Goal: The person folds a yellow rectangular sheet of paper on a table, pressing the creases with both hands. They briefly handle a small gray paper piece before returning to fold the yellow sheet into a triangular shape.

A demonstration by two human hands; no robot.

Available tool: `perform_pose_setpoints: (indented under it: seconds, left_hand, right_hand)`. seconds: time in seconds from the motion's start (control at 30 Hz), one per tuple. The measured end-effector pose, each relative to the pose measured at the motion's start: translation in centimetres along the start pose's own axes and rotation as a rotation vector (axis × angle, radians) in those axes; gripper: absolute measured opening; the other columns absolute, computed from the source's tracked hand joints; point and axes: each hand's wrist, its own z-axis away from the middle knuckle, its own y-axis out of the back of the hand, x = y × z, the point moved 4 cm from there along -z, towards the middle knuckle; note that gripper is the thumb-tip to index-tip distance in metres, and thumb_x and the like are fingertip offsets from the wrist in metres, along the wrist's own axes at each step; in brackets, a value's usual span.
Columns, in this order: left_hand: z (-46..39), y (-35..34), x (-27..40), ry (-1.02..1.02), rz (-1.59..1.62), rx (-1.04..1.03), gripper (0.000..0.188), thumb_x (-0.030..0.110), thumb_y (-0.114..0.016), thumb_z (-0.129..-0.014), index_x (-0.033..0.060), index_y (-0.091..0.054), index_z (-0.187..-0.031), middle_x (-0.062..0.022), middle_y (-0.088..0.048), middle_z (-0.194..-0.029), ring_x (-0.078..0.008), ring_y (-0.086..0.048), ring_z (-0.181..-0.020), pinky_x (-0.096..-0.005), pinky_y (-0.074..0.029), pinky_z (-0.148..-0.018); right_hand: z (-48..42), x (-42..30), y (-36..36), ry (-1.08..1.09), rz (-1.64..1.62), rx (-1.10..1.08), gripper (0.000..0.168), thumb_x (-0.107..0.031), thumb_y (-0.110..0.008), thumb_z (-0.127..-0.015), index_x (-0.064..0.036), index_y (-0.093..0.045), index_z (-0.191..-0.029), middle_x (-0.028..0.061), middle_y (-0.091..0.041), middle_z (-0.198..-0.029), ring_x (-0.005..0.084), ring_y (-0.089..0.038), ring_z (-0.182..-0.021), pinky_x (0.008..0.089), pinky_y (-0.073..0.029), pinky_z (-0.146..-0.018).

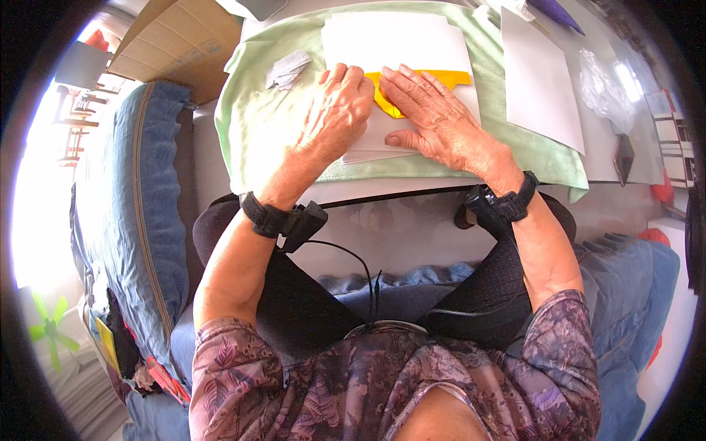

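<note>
A folded yellow piece (460, 78), paper or film, lies across a stack of white paper sheets (386, 38). Its flap (392, 110) points towards me between my hands. My left hand (339, 110) rests with curled fingers at the left end of the yellow piece; its fingertips are hidden, so a grip cannot be made out. Flat over the middle of the yellow piece lies my right hand (433, 113), palm down, thumb spread away on the white paper. Both wrists wear black straps with small devices.
A pale green cloth (259, 132) covers the table under the papers. Grey paper scraps (288, 69) lie at left, a white sheet (538, 82) at right. Beyond it are a clear plastic bag (606, 91) and a dark flat object (624, 159). A cardboard box (176, 44) stands far left.
</note>
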Motion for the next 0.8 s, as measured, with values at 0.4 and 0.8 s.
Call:
perform_pose_setpoints:
  seconds: [0.4, 0.8]
  left_hand:
    - [0.7, -2.5, 3.1, 0.158, 0.402, -0.065, 0.084, 0.05, -0.052, -0.095, -0.0137, -0.027, -0.143, -0.0375, -0.028, -0.148, -0.0499, -0.024, -0.141, -0.0553, -0.016, -0.118]
    - [1.2, -3.2, 2.5, 0.262, 0.347, -0.105, 0.085, 0.055, -0.042, -0.097, -0.0102, -0.023, -0.148, -0.0328, -0.023, -0.154, -0.0425, -0.017, -0.147, -0.0493, -0.009, -0.121]
  right_hand:
    - [0.2, 0.0, -0.3, -0.051, -0.008, -0.084, 0.071, -0.045, -0.053, -0.094, -0.007, -0.032, -0.15, 0.0128, -0.031, -0.157, 0.0269, -0.023, -0.148, 0.0439, -0.017, -0.121]
    - [0.2, 0.2, -0.6, -0.026, -0.036, -0.01, 0.076, -0.05, -0.052, -0.092, -0.006, -0.031, -0.151, 0.014, -0.031, -0.156, 0.0287, -0.025, -0.147, 0.0443, -0.018, -0.121]
